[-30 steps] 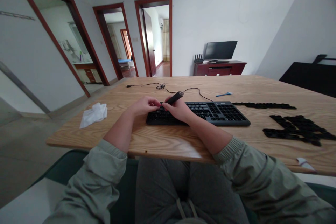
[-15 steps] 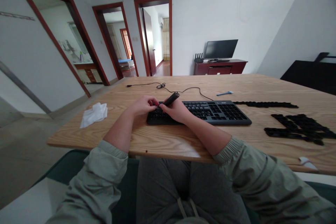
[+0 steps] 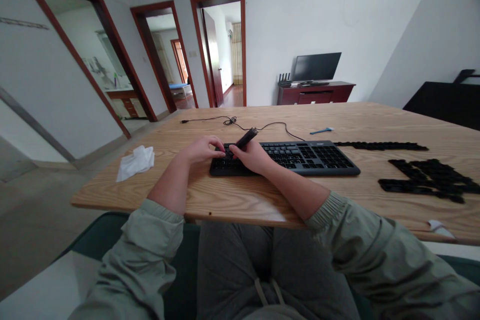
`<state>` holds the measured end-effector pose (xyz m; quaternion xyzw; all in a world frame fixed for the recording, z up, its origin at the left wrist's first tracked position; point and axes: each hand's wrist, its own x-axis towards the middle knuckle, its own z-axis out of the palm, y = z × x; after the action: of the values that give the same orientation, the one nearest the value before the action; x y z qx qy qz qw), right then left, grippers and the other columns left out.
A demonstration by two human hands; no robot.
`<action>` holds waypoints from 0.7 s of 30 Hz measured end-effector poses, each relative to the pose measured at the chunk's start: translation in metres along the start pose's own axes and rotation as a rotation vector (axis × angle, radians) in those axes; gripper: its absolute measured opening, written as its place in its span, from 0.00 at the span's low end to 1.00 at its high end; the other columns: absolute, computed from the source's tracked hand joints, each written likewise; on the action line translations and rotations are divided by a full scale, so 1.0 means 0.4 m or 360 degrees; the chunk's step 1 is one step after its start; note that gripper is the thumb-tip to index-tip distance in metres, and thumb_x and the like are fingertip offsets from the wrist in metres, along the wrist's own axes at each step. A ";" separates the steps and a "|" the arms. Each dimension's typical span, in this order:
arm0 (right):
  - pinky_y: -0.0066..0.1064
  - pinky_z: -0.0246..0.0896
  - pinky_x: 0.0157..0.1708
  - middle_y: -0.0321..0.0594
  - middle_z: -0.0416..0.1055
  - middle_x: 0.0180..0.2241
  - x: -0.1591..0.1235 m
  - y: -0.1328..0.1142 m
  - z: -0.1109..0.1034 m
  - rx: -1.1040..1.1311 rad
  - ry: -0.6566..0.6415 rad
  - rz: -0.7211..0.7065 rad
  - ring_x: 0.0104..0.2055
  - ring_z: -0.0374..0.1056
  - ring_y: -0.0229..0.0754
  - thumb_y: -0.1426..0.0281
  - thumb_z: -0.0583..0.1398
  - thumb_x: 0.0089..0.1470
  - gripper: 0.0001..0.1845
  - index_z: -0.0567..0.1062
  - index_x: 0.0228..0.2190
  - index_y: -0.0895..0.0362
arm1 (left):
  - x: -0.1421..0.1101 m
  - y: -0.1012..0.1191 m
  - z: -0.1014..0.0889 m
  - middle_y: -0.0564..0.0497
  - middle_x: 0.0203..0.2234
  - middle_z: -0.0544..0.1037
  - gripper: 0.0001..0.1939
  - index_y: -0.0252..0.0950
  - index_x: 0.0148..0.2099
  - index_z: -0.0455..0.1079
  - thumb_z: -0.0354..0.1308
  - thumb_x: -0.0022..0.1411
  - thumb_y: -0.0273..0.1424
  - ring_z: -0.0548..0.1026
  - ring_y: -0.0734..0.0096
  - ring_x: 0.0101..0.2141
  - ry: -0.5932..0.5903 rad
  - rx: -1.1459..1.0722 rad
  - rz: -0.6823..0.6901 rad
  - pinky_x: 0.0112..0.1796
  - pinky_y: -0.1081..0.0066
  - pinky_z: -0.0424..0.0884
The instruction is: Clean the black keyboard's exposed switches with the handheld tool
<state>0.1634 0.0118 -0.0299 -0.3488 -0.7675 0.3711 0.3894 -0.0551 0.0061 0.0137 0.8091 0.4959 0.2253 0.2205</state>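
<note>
My right hand (image 3: 253,156) grips a black pen-shaped corded device (image 3: 246,138), its tip pointing down at the left part of a black computer keyboard (image 3: 307,159). My left hand (image 3: 204,150) lies curled on the keyboard's left keys, close to that tip. Its fingers hide whatever is under them. A thin black cable (image 3: 232,121) runs from the device across the table in loose loops. Several loose black keycaps (image 3: 423,177) lie in a heap right of the keyboard, with a long row of them (image 3: 380,146) behind it.
The wooden table (image 3: 240,200) holds a crumpled white tissue (image 3: 135,163) at the left and a small blue tool (image 3: 321,130) behind the keyboard. A white scrap (image 3: 438,228) sits at the front right edge. My knees are under the table's front edge.
The view has tilted slightly, so the table sits higher in the picture. Both hands stay over the keyboard's left part, with the device still in my right hand.
</note>
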 end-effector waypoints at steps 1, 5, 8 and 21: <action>0.30 0.61 0.31 0.42 0.76 0.28 -0.001 0.000 -0.001 0.0011 -0.0007 -0.0006 0.31 0.70 0.41 0.58 0.58 0.61 0.18 0.77 0.29 0.58 | 0.000 0.000 0.000 0.47 0.38 0.80 0.14 0.38 0.35 0.79 0.67 0.51 0.42 0.76 0.61 0.42 0.0005 0.0005 -0.0016 0.47 0.62 0.70; 0.30 0.60 0.30 0.42 0.76 0.27 -0.005 -0.011 -0.005 -0.0007 0.0012 0.0024 0.30 0.70 0.41 0.57 0.57 0.61 0.19 0.77 0.29 0.58 | -0.002 0.004 -0.001 0.47 0.37 0.81 0.14 0.37 0.36 0.79 0.66 0.52 0.42 0.76 0.61 0.41 -0.0019 0.0016 -0.0032 0.45 0.64 0.70; 0.30 0.59 0.30 0.41 0.75 0.27 -0.007 -0.023 -0.004 -0.0053 0.0015 0.0036 0.30 0.69 0.41 0.58 0.57 0.61 0.19 0.77 0.28 0.58 | -0.003 0.007 -0.002 0.47 0.37 0.81 0.14 0.37 0.36 0.79 0.66 0.52 0.42 0.76 0.62 0.41 -0.0046 0.0057 -0.0043 0.45 0.64 0.70; 0.32 0.63 0.39 0.41 0.75 0.30 0.006 -0.022 0.002 0.0011 0.0022 -0.0097 0.33 0.68 0.41 0.64 0.56 0.60 0.13 0.76 0.30 0.59 | -0.009 0.016 -0.007 0.49 0.37 0.81 0.16 0.37 0.39 0.78 0.65 0.51 0.42 0.76 0.63 0.40 -0.0075 0.0111 -0.0166 0.43 0.66 0.71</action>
<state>0.1597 0.0095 -0.0221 -0.3265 -0.7736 0.3594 0.4071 -0.0538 0.0005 0.0191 0.7945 0.5396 0.1770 0.2151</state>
